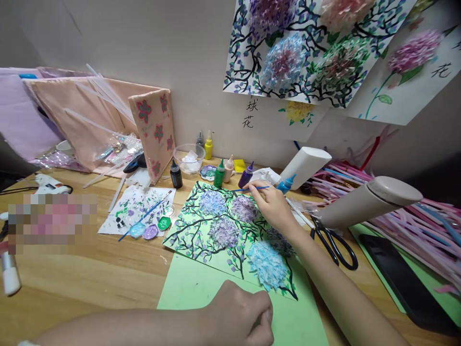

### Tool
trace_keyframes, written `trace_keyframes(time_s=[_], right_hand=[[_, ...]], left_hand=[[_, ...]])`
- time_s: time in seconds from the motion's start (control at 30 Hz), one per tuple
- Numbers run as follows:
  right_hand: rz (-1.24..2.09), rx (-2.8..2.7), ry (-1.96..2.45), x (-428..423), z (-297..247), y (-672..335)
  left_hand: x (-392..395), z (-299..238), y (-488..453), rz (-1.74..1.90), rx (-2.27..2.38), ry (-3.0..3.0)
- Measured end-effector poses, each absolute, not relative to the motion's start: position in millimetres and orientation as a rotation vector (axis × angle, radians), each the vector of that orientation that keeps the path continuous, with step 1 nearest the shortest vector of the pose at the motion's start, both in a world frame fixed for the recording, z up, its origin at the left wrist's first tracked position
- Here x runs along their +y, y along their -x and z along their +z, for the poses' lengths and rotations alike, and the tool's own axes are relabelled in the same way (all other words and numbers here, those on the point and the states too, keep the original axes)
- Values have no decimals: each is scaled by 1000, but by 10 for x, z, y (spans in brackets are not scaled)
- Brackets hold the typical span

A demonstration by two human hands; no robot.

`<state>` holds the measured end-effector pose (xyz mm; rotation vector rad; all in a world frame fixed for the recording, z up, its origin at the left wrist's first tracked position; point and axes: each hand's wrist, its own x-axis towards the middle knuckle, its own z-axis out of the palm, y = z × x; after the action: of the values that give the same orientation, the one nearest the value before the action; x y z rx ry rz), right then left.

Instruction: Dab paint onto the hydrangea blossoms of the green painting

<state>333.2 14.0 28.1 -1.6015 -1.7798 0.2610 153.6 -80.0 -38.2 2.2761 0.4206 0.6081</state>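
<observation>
My right hand [268,202] pinches a thin blue paintbrush [242,190] over the top edge of a picture [194,235]. Black branches, small green and purple dabs and raised fluffy flowers cover that picture; a light blue flower [268,264] is at its lower right. My forearm hides part of its right side. Below, my left hand [243,312] is closed in a fist on or just above a light green sheet [187,278]; nothing shows in its fingers. Near the brush stand a purple paint bottle [246,176], a green one [219,175] and a blue one [286,184].
Left of the picture, another paintbrush [151,209] lies across a paint-stained paper [126,206] beside small paint dishes [150,231]. A glue gun [50,185] is farther left. Scissors [334,245], a tumbler [370,202] and a black phone [403,278] occupy the right.
</observation>
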Motion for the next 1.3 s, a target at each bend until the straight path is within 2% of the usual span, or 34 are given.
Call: trace_keyframes(time_s=[0.67, 0.9, 1.1, 1.3], right_hand=[[279, -1828, 1601, 143, 278, -3331], [102, -1597, 1136, -150, 452, -3119], [161, -1942, 918, -390, 655, -2713], [284, -2277, 840, -192, 686, -2190]], left_hand=[[-806, -363, -1541, 572, 454, -2318], [-821, -382, -1582, 466, 486, -2439], [-795, -377, -1626, 331, 503, -2472], [-775, -390, -1644, 190, 403, -2534]])
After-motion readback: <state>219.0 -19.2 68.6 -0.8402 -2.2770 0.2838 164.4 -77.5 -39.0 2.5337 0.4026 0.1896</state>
